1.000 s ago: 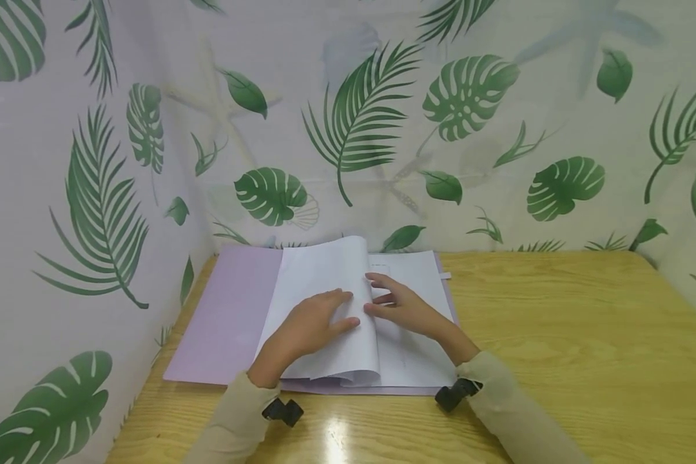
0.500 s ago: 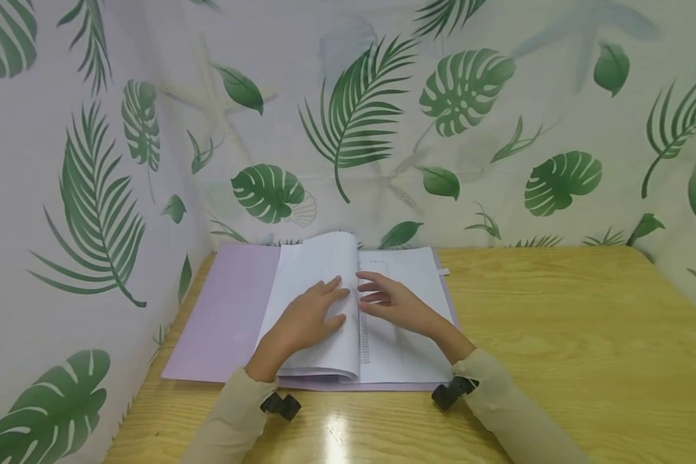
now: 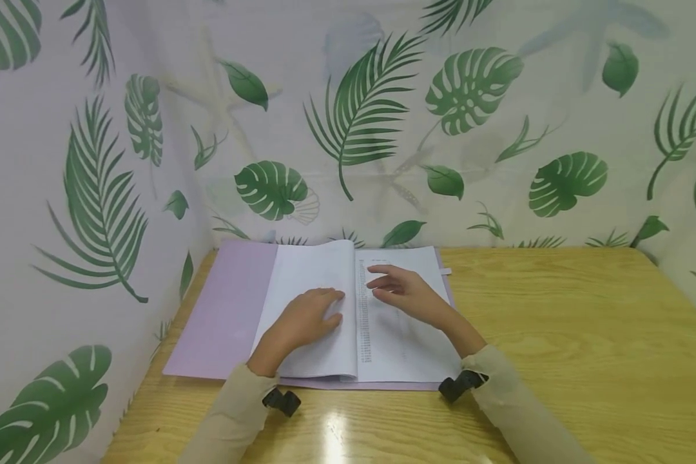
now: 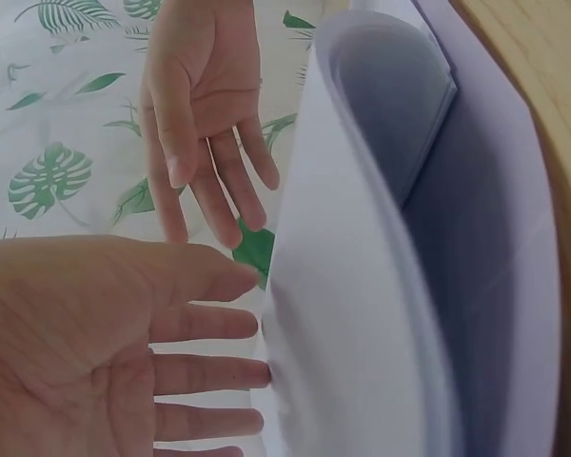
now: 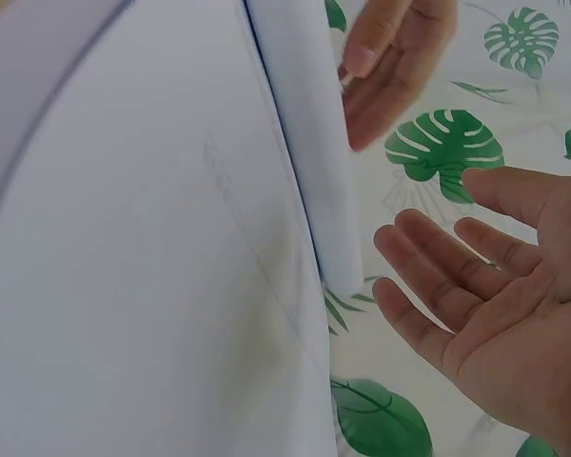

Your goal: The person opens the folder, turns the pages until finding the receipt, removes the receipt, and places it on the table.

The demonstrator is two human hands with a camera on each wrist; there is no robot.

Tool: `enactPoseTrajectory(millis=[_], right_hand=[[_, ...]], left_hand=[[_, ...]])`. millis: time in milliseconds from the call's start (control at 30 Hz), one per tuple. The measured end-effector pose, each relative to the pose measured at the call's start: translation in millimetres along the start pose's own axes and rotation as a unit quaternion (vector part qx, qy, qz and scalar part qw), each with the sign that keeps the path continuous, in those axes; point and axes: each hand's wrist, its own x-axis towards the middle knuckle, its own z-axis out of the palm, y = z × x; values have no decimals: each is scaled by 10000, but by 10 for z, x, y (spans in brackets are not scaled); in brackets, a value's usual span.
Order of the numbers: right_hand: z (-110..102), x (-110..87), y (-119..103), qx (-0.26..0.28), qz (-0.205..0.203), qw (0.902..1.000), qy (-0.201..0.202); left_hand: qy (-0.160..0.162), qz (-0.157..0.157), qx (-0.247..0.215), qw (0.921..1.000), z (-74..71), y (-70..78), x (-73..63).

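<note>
A purple folder lies spread on the table, its white pages turned over to the left and bulging near the middle. My left hand rests on those turned pages; in the left wrist view its straight fingertips touch the paper. Over the right-hand page, which carries a column of small print, my right hand hovers with relaxed fingers and nothing in them. In the right wrist view the same right hand is apart from the sheets, palm showing.
The wooden table extends to the right of the folder. Behind and at the left stands a white leaf-print backdrop. A small white tab sticks out at the folder's right edge.
The curled pages have gone over to the left and lie flatter, uncovering the printed column on the right-hand page. My right hand has lifted off them, slightly to the right.
</note>
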Motion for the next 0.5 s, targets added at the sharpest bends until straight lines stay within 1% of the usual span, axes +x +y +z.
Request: enactPoseTrajectory(millis=[100, 167, 333, 400, 500], right_hand=[[-95, -6, 5, -50, 74, 9999, 121], [-178, -17, 9, -108, 125, 9996, 219], [-459, -71, 23, -125, 255, 9980, 558], [-568, -90, 52, -107, 345, 9968, 719], [-695, -104, 109, -132, 470, 9944, 935]], left_hand=[[-180, -202, -31, 9996, 29, -28, 12], [-383, -379, -74, 9985, 49, -51, 25], [-878, -769, -214, 9929, 73, -107, 45], [-1008, -868, -212, 9909, 76, -122, 43], [-1117, -958, -173, 9890, 85, -144, 40]])
